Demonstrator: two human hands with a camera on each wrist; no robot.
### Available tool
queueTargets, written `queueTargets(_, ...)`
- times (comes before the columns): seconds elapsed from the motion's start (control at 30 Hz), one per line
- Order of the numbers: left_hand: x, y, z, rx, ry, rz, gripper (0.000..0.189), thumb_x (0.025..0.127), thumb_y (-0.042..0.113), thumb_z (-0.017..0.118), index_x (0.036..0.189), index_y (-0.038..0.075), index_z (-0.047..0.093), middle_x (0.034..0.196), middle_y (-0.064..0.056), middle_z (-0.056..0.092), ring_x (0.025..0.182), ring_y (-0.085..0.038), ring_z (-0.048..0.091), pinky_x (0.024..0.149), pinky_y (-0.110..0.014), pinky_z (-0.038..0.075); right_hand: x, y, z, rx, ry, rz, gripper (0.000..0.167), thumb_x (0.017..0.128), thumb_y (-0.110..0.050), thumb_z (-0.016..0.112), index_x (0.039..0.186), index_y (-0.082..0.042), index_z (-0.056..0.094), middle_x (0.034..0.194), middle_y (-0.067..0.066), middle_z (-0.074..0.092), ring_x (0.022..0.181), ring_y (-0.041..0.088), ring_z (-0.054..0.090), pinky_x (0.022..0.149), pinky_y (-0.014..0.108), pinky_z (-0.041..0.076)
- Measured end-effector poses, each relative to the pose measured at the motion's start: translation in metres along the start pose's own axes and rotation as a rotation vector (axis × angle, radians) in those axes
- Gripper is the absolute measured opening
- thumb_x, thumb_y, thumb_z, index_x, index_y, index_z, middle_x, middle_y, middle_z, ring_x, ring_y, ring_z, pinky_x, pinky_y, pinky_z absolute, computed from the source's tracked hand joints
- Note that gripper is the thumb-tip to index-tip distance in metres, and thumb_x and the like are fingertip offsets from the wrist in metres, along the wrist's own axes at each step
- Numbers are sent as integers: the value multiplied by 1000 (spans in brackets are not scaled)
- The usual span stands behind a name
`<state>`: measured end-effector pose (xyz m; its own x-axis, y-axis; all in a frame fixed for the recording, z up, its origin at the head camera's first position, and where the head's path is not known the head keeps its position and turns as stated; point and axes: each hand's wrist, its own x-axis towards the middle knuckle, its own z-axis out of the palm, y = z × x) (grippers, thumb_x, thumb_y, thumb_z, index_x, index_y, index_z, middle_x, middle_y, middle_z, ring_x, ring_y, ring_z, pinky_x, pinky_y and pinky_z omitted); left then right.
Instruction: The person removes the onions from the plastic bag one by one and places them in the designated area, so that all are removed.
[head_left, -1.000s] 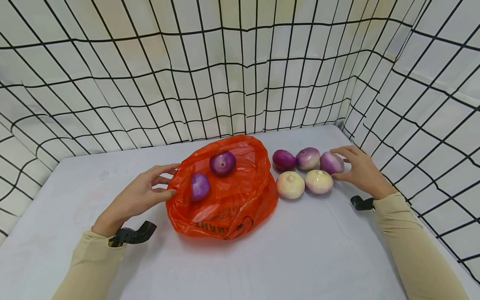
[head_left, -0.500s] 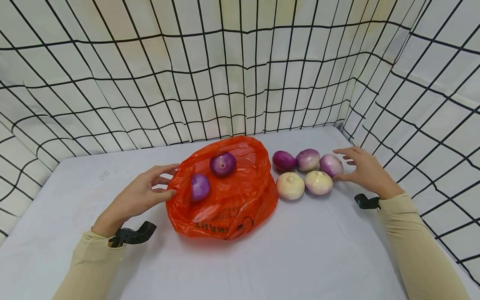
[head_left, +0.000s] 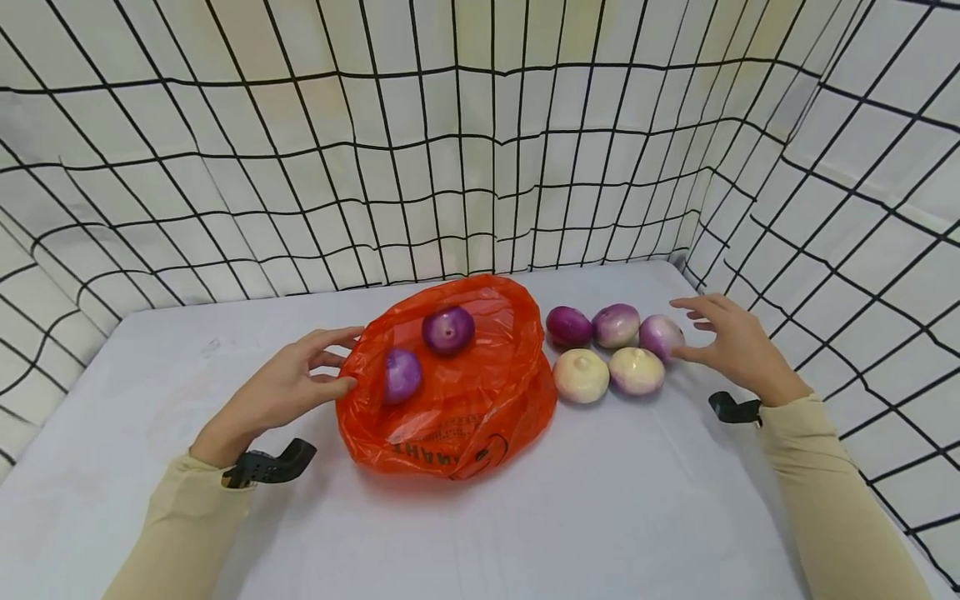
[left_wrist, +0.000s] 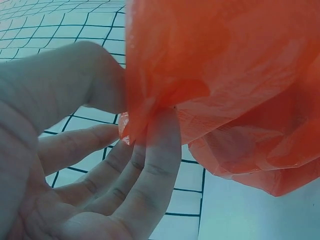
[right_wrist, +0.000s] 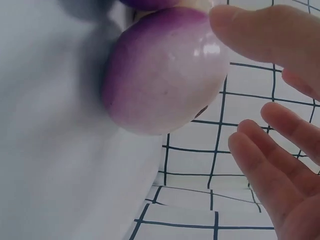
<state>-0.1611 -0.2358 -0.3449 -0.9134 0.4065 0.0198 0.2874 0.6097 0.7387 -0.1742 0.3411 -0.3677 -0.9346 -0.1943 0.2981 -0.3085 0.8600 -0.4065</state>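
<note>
In the head view an orange-red plastic bag (head_left: 480,400) lies with its mouth open, two purple onions (head_left: 448,331) inside. My left hand (head_left: 281,387) pinches the bag's left rim between thumb and fingers, as the left wrist view also shows around the bag film (left_wrist: 225,60). At the right, my right hand (head_left: 738,346) is spread beside a pale purple onion (head_left: 662,337). Its thumb tip is at or very near that onion (right_wrist: 165,75); I cannot tell whether they touch. The other fingers stand apart from it, holding nothing.
Left of that onion lie two more purple onions (head_left: 616,325), with two cream-coloured onions (head_left: 637,371) in front, close to the bag's right side. A white table surface (head_left: 600,500) carries everything. Black netting (head_left: 420,167) over white cloth borders the back and right.
My right hand has eased off the rightmost onion a little to the right, and that onion has turned slightly. My left hand keeps its pinch on the bag. The head view has tilted slightly.
</note>
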Motion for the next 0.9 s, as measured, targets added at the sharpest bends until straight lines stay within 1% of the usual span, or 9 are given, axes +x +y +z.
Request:
queueTargets(0.13,3,0,0,7,-8,8,66,97,18,70,156,8,43,152,-19,49,127,-39,62,90,-43,64,-5,-7,1,-8,36,-7,69,81,-21,90,141,-10,59,129,18,62,111,46,70,94,58,56)
queueTargets(0.23,5,0,-1,2,-10,23,64,97,17,70,156,9,44,153,-18,49,126,-38,63,91,-44,64,-6,-13,2,-21,78,-45,67,79,-15,90,139,-10,61,125,16,64,109,43,72,93,54,57)
queueTargets(0.37,4,0,-3,3,-2,39,63,97,16,70,155,8,46,153,-18,50,125,-37,64,91,-42,63,0,-25,2,-40,115,-122,66,77,-9,90,137,-8,63,122,14,65,106,40,74,90,52,58)
queueTargets(0.53,4,-1,-3,1,2,51,62,97,15,69,154,8,46,152,-18,50,124,-36,64,92,-40,63,9,-42,-4,-48,115,-158,62,78,-9,89,135,-7,64,121,13,66,106,39,73,88,53,60)
queueTargets(0.6,4,-1,-2,-8,-1,53,62,97,15,69,154,8,46,152,-18,50,124,-37,64,92,-41,63,13,-48,-6,-53,118,-174,61,78,-8,90,134,-8,65,120,11,66,106,37,74,88,50,60)
queueTargets(0.73,2,-2,-2,-19,0,47,62,97,14,69,154,8,46,152,-18,50,125,-38,64,92,-43,63,22,-59,-8,-73,124,-197,62,77,-10,91,133,-12,67,121,6,67,106,31,75,88,30,62)
queueTargets(0.8,1,-3,-3,-21,3,44,62,97,14,69,154,7,46,152,-19,49,126,-39,63,92,-45,63,25,-64,-10,-81,129,-227,63,76,-10,92,133,-13,67,121,6,68,106,31,76,88,26,60)
queueTargets(0.83,1,-3,-3,-19,4,42,62,97,14,69,154,7,46,152,-19,49,126,-39,63,92,-46,63,27,-67,-10,-86,133,-243,63,75,-9,92,133,-13,67,120,6,68,105,31,76,87,21,59)
queueTargets(0.9,1,-4,-3,-16,5,37,63,97,13,68,154,6,45,152,-20,49,126,-40,62,93,-47,63,30,-72,-11,-87,147,-291,63,74,-8,92,131,-12,68,119,8,68,103,32,76,87,26,60)
